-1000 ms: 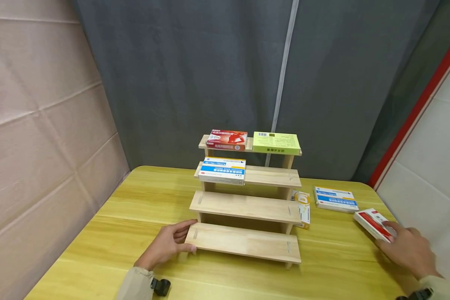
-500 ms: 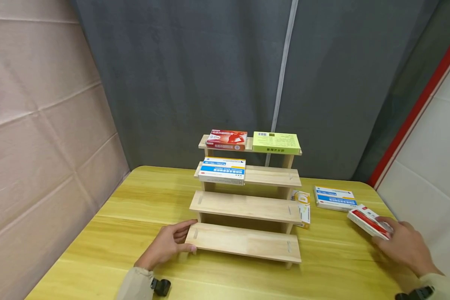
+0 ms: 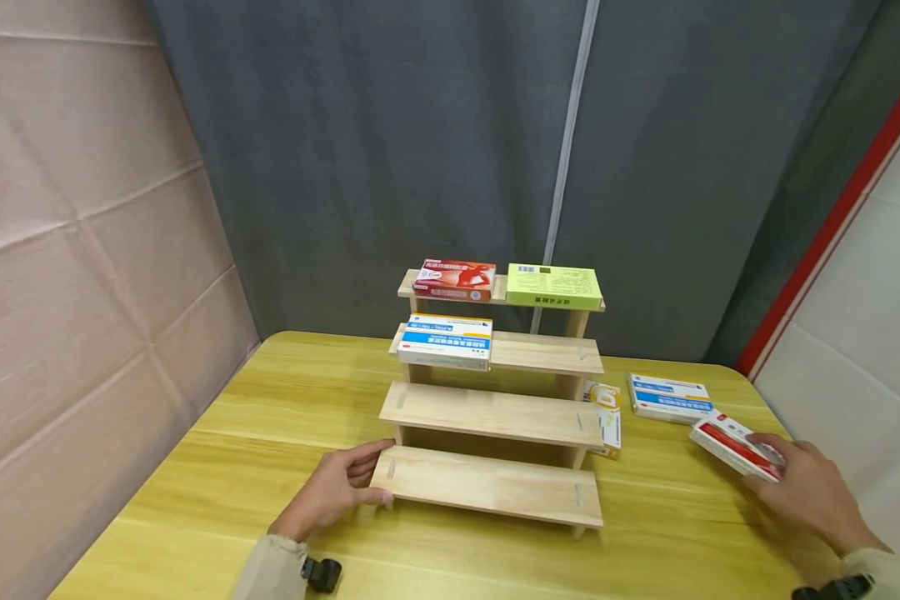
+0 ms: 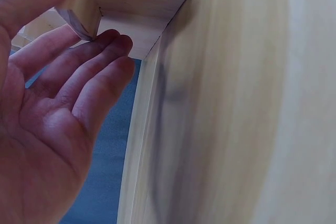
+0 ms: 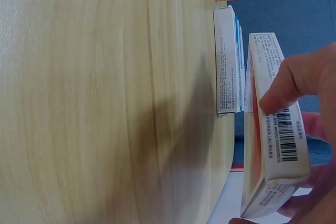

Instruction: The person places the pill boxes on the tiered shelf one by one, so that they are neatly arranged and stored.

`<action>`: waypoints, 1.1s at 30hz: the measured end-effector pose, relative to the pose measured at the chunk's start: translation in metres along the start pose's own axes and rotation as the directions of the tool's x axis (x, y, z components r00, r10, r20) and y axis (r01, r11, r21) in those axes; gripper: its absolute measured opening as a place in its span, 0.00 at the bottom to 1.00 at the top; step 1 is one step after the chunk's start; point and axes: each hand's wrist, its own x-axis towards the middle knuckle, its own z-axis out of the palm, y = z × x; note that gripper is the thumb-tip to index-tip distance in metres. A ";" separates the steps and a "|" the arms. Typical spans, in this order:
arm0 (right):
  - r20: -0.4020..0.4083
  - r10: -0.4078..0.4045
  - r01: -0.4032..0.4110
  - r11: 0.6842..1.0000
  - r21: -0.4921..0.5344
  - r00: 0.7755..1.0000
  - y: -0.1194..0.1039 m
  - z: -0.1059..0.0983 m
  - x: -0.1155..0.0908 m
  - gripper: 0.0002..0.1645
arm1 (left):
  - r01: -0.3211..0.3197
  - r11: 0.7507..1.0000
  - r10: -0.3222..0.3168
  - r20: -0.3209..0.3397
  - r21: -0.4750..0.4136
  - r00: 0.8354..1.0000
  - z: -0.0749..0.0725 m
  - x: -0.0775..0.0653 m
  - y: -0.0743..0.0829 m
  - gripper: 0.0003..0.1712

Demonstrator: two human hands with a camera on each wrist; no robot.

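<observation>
At the right of the head view, my right hand (image 3: pixel 813 492) grips a white medicine box with a red band (image 3: pixel 735 446). In the right wrist view the thumb presses on the barcode side of that box (image 5: pixel 281 129), which is tilted above the table. My left hand (image 3: pixel 337 492) holds the left end of the bottom step of a wooden four-step display rack (image 3: pixel 487 485), thumb in front and fingers behind. The left wrist view shows the fingers (image 4: pixel 100 77) around the rack's end. A blue-and-white medicine box (image 3: pixel 671 398) lies just behind the held box.
On the rack's top step sit a red box (image 3: pixel 453 281) and a green box (image 3: pixel 553 287). Another blue-and-white box (image 3: pixel 446 342) rests on the step below, at left. An orange-and-white box (image 3: pixel 606 417) is partly hidden by the rack's right side. A grey curtain (image 3: pixel 390 167) hangs behind.
My right hand has raised the red-banded box off the table and moved it slightly left, towards the blue-and-white one. The left hand and rack have stayed in place.
</observation>
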 end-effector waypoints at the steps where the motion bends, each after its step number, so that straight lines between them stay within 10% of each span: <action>1: -0.002 -0.003 0.003 1.000 0.001 1.000 0.000 -0.001 0.000 0.41 | 0.001 1.000 -0.001 -0.001 0.000 1.000 0.000 0.000 0.000 0.48; 22: 0.006 -0.116 0.115 0.993 0.036 0.993 -0.011 -0.011 0.000 0.37 | 0.002 1.000 -0.002 -0.007 -0.016 1.000 0.001 0.001 0.001 0.48; 33: -0.006 -0.297 0.296 0.948 0.117 0.955 -0.010 -0.007 -0.003 0.37 | 0.006 1.000 -0.006 -0.011 0.000 1.000 0.001 0.000 0.001 0.48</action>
